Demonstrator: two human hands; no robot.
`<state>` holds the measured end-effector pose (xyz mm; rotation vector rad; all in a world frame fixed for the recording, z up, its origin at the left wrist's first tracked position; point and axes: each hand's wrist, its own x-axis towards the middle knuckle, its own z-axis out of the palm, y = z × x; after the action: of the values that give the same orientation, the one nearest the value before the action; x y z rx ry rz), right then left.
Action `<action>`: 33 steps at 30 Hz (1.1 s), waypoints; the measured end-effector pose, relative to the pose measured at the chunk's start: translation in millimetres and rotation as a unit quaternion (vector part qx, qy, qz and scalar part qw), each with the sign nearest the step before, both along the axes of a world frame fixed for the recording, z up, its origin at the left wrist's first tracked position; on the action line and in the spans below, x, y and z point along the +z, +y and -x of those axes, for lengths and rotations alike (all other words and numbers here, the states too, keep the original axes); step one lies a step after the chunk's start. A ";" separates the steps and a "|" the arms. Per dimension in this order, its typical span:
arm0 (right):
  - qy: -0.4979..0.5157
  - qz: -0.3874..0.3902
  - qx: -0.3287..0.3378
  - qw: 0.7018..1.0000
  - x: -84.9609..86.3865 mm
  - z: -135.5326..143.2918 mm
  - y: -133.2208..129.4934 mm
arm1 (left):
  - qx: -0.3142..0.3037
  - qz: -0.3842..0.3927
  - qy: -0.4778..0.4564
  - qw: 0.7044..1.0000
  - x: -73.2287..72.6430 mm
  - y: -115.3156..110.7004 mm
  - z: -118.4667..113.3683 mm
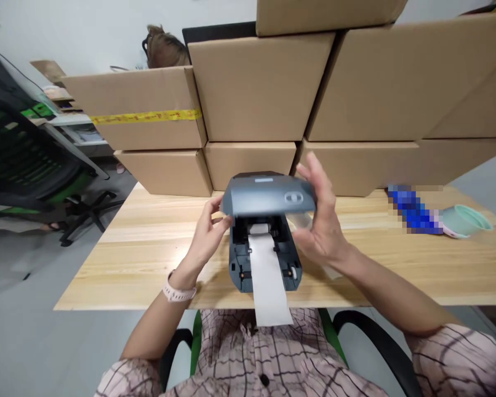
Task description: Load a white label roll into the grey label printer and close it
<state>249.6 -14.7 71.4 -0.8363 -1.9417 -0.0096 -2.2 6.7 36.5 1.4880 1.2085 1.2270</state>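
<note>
A dark grey label printer (pixel 236 278) sits on the wooden table in front of me with its lid (pixel 264 199) raised. A white paper strip (pixel 269 284) runs from the inside out over the front and hangs past the table edge. My left hand (pixel 209 234) holds the lid's left edge, thumb and fingers bent around it. At the lid's right side is my right hand (pixel 322 220), its thumb low and its fingers high around the corner, slightly blurred. The paper roll deeper inside is mostly hidden under the lid.
Stacked cardboard boxes (pixel 260 91) form a wall behind the printer. At the table's right lie a mint-green cup-like thing (pixel 465 220) and a blurred blue item (pixel 413 209). An office chair (pixel 28 160) stands at left; a person's head (pixel 165 49) shows behind the boxes.
</note>
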 end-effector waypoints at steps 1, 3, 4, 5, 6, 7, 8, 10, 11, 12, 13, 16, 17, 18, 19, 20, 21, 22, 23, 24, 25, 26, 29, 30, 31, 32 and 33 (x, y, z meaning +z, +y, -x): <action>0.007 -0.001 -0.008 1.000 11.0 1.1 15.1 | -0.019 0.019 0.004 1.000 -5.6 6.2 -5.0; 0.019 0.005 -0.032 0.999 30.5 4.1 46.7 | -0.050 0.051 0.003 0.997 -18.7 13.2 -14.2; 0.023 0.013 -0.045 0.999 38.5 5.5 62.3 | -0.060 0.059 -0.003 0.996 -25.0 14.7 -17.8; 0.027 0.028 -0.055 0.998 45.3 6.5 76.8 | -0.068 0.063 -0.009 0.996 -30.7 15.5 -20.6; 0.030 0.046 -0.062 0.997 50.4 7.2 89.3 | -0.071 0.064 -0.011 0.995 -35.1 15.8 -22.4; 0.031 0.060 -0.068 0.995 53.9 7.5 98.8 | -0.071 0.064 -0.008 0.995 -38.3 15.9 -23.2; 0.031 0.065 -0.077 0.994 55.6 7.5 104.5 | -0.066 0.062 0.002 0.996 -39.9 15.7 -23.1; 0.019 0.043 -0.103 0.994 53.6 7.4 103.2 | -0.047 0.053 0.042 0.997 -39.1 14.9 -21.6; 0.003 0.022 -0.115 0.993 50.3 7.5 97.0 | -0.035 0.047 0.068 0.996 -36.9 14.1 -20.7; -0.025 0.005 -0.122 0.992 45.9 7.9 88.2 | -0.025 0.041 0.094 0.994 -33.8 13.1 -20.1; -0.067 0.001 -0.120 0.990 40.9 8.7 78.3 | -0.015 0.036 0.120 0.992 -30.2 11.8 -19.8; -0.285 0.102 -0.047 0.952 26.3 13.5 54.4 | -0.005 0.025 0.186 0.982 -18.8 7.5 -20.8; -0.361 0.149 -0.011 0.920 22.6 15.9 51.0 | -0.005 0.019 0.206 0.978 -15.8 6.2 -21.2; -0.422 0.189 0.021 0.887 19.4 18.6 50.1 | -0.006 0.013 0.223 0.975 -13.5 5.1 -21.5; -0.464 0.217 0.047 0.858 16.7 21.8 51.4 | -0.007 0.008 0.236 0.972 -12.0 4.2 -21.4; -0.490 0.234 0.066 0.837 14.3 25.3 54.1 | -0.008 0.003 0.244 0.970 -11.3 3.6 -21.0; -0.504 0.245 0.079 0.824 12.1 29.2 57.6 | -0.007 -0.003 0.247 0.969 -11.4 3.2 -20.2; -0.512 0.255 0.090 0.815 10.2 33.5 61.4 | -0.006 -0.008 0.248 0.969 -12.0 3.0 -19.2; -0.520 0.267 0.105 0.805 8.5 38.1 65.1 | -0.006 -0.013 0.248 0.969 -13.0 3.0 -18.0; -0.524 0.278 0.122 0.796 7.2 42.6 68.4 | -0.006 -0.018 0.249 0.968 -14.2 3.1 -16.9; -0.526 0.288 0.139 0.788 6.6 46.9 71.2 | -0.008 -0.022 0.249 0.968 -15.4 3.3 -15.9; -0.523 0.297 0.156 0.783 7.0 50.3 73.6 | -0.010 -0.023 0.248 0.968 -16.5 3.5 -15.1; -0.507 0.322 0.208 0.772 16.6 48.1 77.9 | -0.016 -0.022 0.225 0.974 -18.3 3.5 -14.3; -0.492 0.331 0.230 0.772 22.8 40.7 77.8 | -0.017 -0.023 0.215 0.976 -18.5 3.2 -14.5; -0.461 0.342 0.255 0.778 30.1 29.1 76.5 | -0.015 -0.024 0.206 0.978 -18.5 2.7 -14.8; -0.413 0.352 0.277 0.793 37.8 13.0 74.0 | -0.014 -0.024 0.199 0.980 -18.4 2.1 -15.3; -0.338 0.364 0.298 0.815 45.1 -7.0 70.1 | -0.012 -0.021 0.193 0.981 -18.2 1.4 -15.7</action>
<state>256.6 55.4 116.6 -0.6892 -2.8861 0.9957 13.5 8.1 18.3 1.8256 1.4151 0.9778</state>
